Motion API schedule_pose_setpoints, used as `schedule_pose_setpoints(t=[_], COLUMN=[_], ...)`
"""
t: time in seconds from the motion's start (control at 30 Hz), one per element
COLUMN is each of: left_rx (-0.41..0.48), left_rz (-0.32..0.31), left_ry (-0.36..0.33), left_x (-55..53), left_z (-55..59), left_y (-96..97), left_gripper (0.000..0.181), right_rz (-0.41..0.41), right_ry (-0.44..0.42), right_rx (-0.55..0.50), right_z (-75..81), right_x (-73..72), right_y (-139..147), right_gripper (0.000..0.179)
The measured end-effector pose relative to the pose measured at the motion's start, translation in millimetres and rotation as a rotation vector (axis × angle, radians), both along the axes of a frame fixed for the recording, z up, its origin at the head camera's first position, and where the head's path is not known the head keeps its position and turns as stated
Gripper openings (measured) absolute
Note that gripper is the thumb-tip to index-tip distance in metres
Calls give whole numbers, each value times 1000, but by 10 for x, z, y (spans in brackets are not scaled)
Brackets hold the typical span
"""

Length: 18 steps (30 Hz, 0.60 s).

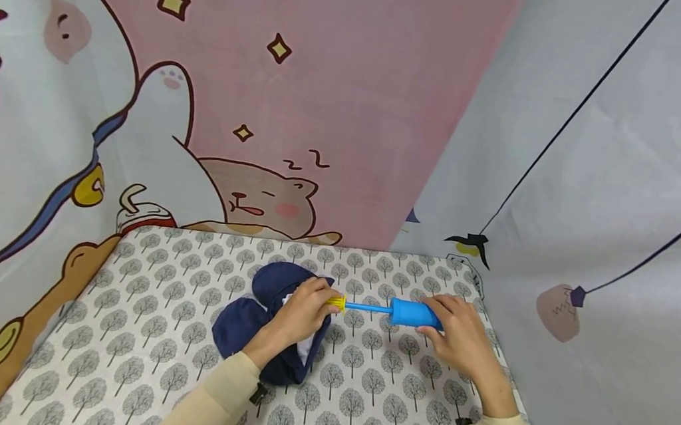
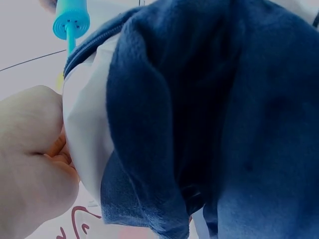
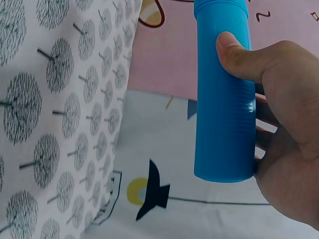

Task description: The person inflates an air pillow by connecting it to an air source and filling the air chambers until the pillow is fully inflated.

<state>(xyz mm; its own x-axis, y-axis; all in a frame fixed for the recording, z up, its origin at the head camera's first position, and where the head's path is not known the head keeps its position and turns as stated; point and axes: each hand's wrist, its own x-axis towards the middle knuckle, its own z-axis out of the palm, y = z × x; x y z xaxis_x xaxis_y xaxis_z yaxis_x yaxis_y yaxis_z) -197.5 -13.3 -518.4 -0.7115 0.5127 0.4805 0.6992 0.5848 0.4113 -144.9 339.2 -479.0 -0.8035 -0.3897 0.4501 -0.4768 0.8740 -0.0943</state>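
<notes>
A blue hand pump (image 1: 409, 313) lies level across the space between both hands, its thin rod drawn out to the left. My right hand (image 1: 457, 332) grips the pump's barrel, with the thumb along its side in the right wrist view. At the rod's far end, my left hand (image 1: 304, 310) holds the yellow end piece (image 1: 338, 303). Directly under that hand sits a navy plush neck pillow (image 1: 241, 328) with an open zipper. White inner material (image 2: 92, 119) shows through the opening in the left wrist view; the left fingertips are mostly hidden there.
A table cloth with grey tree prints (image 1: 151, 331) covers the work surface. Behind it hangs a pink and white cartoon curtain (image 1: 378, 109), and a pale curtain (image 1: 624, 275) runs along the right edge.
</notes>
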Motion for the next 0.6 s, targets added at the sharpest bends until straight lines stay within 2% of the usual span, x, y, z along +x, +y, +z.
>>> schedule_pose_setpoints(t=[0.27,0.47,0.6], left_rx=[25,31,39], left_rz=[-7,-14,-8], left_ry=[11,27,23], left_x=[-14,-51,-74], left_z=[-25,-20,-18], left_y=[-17,-11,2], left_gripper=[22,19,15], right_rz=[-25,39,46], right_ry=[-49,-24,-32], right_rx=[-13,16,11], right_z=[58,24,-16], right_x=[40,8,-32], right_y=[169,24,-108], right_gripper=[57,54,56])
